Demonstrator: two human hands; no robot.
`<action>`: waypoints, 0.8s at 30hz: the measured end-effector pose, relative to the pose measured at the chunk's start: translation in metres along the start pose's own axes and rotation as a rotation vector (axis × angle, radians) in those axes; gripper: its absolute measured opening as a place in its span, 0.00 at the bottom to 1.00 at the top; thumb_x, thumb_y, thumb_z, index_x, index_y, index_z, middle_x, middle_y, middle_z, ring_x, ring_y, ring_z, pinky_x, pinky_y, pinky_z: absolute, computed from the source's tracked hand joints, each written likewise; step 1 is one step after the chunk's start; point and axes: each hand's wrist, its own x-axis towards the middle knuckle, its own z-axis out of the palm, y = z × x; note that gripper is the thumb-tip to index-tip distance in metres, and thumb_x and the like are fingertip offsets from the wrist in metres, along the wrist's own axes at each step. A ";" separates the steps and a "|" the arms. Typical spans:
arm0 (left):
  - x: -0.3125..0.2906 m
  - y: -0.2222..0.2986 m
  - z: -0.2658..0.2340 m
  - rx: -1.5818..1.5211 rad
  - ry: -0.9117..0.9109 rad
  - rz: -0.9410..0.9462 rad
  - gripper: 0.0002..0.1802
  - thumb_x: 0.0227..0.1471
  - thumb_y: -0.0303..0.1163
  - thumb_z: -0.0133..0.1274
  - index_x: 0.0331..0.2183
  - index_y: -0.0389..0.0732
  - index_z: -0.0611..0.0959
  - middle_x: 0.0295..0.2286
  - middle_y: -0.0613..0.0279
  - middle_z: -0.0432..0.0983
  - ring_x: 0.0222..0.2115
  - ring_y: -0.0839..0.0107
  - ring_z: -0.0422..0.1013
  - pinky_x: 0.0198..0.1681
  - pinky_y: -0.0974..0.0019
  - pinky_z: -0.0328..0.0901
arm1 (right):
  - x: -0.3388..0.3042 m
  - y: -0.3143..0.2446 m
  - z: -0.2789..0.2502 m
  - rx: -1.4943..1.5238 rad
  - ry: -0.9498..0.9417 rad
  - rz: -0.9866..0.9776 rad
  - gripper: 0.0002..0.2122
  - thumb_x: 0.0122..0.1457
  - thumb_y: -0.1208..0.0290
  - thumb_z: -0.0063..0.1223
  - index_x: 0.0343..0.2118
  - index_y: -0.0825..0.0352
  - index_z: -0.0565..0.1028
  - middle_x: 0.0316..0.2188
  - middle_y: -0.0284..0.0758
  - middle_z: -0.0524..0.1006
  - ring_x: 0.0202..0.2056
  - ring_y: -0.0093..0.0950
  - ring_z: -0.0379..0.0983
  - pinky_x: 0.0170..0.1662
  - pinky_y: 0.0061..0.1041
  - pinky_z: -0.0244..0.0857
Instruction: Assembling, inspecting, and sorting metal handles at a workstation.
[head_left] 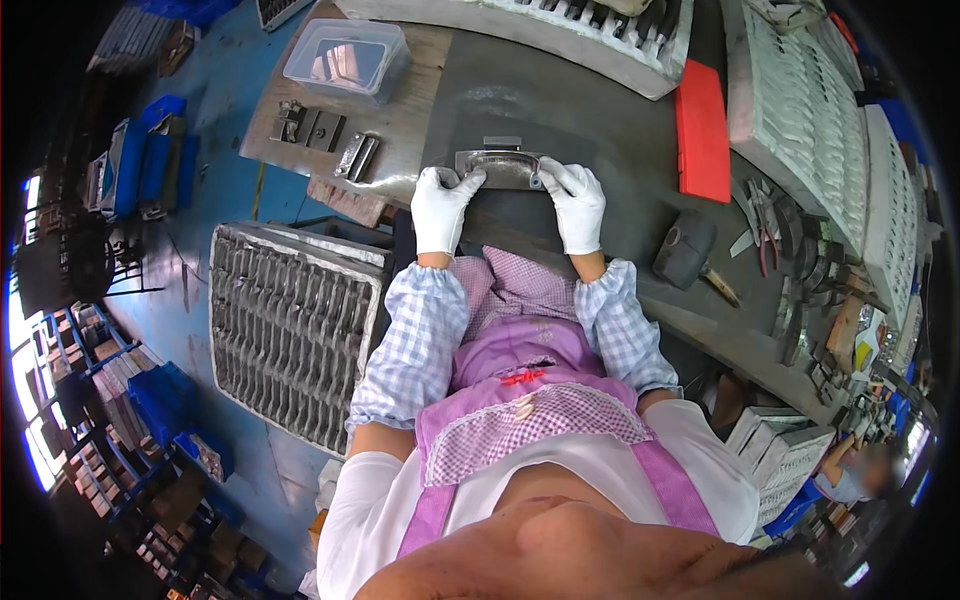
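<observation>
In the head view, a curved metal handle-like piece [508, 172] lies near the front edge of the worktable, against a flat metal block [502, 144]. My left hand [440, 207], in a white glove, pinches the piece at its left end with thumb and fingers. The right end is gripped by my right hand [577, 207], also gloved in white, its fingers closed there. How far the fingertips reach under the piece is hidden. To the left of my left hand sit a small shiny metal clamp-like part [357, 157] and a dark metal fixture [308, 127].
A clear plastic box [347, 62] stands at the back left, a red case [703, 132] on the right. Beside it lie a black mallet [687, 248] and pliers [766, 228]. White trays [795, 125] line the right; a crate of grey parts [290, 335] stands lower left.
</observation>
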 end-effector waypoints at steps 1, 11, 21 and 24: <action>0.000 0.000 -0.001 0.010 -0.002 0.006 0.23 0.42 0.40 0.73 0.25 0.36 0.75 0.25 0.61 0.73 0.26 0.70 0.68 0.33 0.67 0.66 | 0.001 0.000 0.000 -0.007 -0.008 -0.009 0.08 0.52 0.69 0.65 0.37 0.58 0.85 0.26 0.30 0.77 0.30 0.30 0.72 0.37 0.30 0.66; -0.014 0.001 0.002 0.106 0.097 0.271 0.22 0.49 0.46 0.66 0.27 0.36 0.78 0.25 0.54 0.76 0.27 0.58 0.73 0.32 0.59 0.67 | 0.006 -0.024 -0.008 -0.193 -0.141 -0.073 0.17 0.54 0.61 0.63 0.47 0.59 0.81 0.23 0.33 0.69 0.28 0.35 0.69 0.35 0.34 0.64; -0.100 -0.005 -0.042 -0.893 -0.248 -0.498 0.20 0.65 0.44 0.50 0.34 0.34 0.79 0.29 0.58 0.78 0.29 0.69 0.77 0.33 0.64 0.74 | -0.060 0.041 -0.223 -0.536 0.104 -0.043 0.24 0.43 0.78 0.53 0.49 0.64 0.78 0.44 0.43 0.78 0.43 0.44 0.74 0.48 0.37 0.67; -0.084 -0.033 -0.067 -0.547 -0.328 -0.086 0.16 0.63 0.39 0.52 0.39 0.34 0.81 0.32 0.58 0.81 0.28 0.66 0.78 0.32 0.64 0.72 | -0.096 0.068 -0.232 -0.860 -0.096 0.278 0.24 0.47 0.74 0.57 0.52 0.65 0.76 0.45 0.44 0.78 0.46 0.45 0.74 0.50 0.39 0.66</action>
